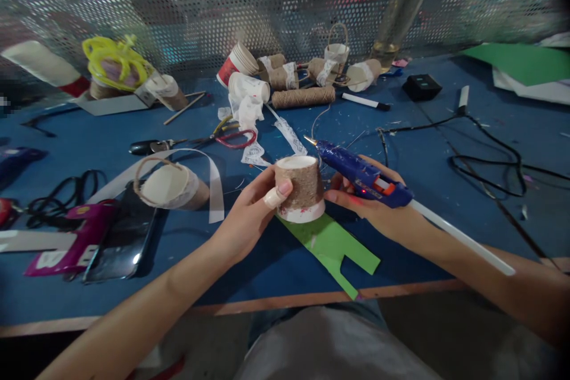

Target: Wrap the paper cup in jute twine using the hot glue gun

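Cup (299, 190) hides pt of grn cutout (332, 243); btl (403, 12) cropped @top.

Twine roll (303, 97) behind cup (306, 187), glue gun (351, 167) right, phone (127, 240) left

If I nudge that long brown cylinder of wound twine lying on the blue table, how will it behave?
The brown twine cylinder would likely roll, since it lies on its round side. It looks closely wound, so it should keep its shape, and its rough-looking surface probably won't feel slippery.

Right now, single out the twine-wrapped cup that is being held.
The twine-wrapped cup in the left hand, beside the blue glue gun; the other twine-wrapped cups are in neither hand.
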{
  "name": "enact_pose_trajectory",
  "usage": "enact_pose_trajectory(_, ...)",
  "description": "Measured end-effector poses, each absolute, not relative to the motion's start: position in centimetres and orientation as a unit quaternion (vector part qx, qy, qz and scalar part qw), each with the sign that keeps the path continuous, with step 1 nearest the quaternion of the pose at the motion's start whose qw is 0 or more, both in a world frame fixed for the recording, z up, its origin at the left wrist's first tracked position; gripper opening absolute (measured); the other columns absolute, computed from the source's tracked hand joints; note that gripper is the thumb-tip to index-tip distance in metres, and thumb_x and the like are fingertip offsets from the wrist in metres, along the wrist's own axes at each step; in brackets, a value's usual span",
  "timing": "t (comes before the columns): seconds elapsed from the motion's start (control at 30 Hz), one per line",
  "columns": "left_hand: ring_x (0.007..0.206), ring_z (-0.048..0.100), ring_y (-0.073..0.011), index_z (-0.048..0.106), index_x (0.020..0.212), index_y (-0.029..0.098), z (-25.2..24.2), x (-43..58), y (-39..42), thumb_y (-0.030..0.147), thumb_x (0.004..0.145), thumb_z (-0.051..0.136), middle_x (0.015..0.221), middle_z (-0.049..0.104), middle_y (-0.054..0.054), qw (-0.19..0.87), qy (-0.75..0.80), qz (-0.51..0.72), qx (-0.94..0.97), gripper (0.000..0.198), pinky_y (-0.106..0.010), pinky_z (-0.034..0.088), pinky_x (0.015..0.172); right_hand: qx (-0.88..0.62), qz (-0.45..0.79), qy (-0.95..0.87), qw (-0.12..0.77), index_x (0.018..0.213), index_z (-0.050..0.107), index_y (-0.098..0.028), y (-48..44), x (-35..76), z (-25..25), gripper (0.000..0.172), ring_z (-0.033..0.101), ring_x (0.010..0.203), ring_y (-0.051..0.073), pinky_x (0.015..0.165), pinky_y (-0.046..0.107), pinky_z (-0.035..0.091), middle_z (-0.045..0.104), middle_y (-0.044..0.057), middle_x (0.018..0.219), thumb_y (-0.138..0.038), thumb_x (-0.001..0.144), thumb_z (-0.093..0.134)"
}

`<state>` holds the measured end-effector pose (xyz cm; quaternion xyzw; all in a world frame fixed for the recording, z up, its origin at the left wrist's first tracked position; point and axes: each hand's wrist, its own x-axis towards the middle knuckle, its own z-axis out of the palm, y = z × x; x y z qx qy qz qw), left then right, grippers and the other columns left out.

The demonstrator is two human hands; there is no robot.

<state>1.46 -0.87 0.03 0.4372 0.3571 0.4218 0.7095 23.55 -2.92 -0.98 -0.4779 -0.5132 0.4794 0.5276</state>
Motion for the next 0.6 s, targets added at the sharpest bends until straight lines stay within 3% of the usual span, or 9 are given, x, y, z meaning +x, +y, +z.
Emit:
enact_pose_trajectory(0.17,0.123,0.065,-0.0320,0.076,0.121,0.026,0.1,1.6,-1.0,0.045,0.081,0.083,0.126,0.075,-0.008,0.694,0.387,0.405,0.452,0.045,-0.040,0.050,0.104,-0.458,0.467,-0.562,0.506,0.083,0.064,-0.025,-3.1,23.7,-1.5,0.034,0.059,0.055,0.009,0.050,0.022,0.053,0.067,-0.007,0.074,-0.026,0.068,0.095)
enact_pose_trajectory(0.3,0.119,0.067,-0.0300,0.076,0.115,0.026,0.3,1.5,-0.9,0.041,0.079,0.085,0.123,0.076,-0.006,0.692,0.404,0.433,0.414,0.040,-0.039,0.051,0.101,-0.449,0.490,-0.548,0.508,0.086,0.064,-0.025,-3.2,23.6,-1.3,0.032,0.058,0.051,0.007,0.046,0.022,0.052,0.071,-0.005,0.083,-0.030,0.073,0.092)
enact_pose_trajectory(0.6,0.121,0.068,-0.0316,0.077,0.115,0.023,0.6,0.6,-0.1,0.044,0.087,0.075,0.117,0.078,-0.006,0.696,0.369,0.497,0.364,0.035,-0.043,0.054,0.105,-0.510,0.420,-0.538,0.523,0.076,0.063,-0.023,-2.4,24.0,0.2,0.038,0.068,0.068,0.014,0.069,0.032,0.063,0.071,-0.001,0.080,-0.044,0.069,0.094)
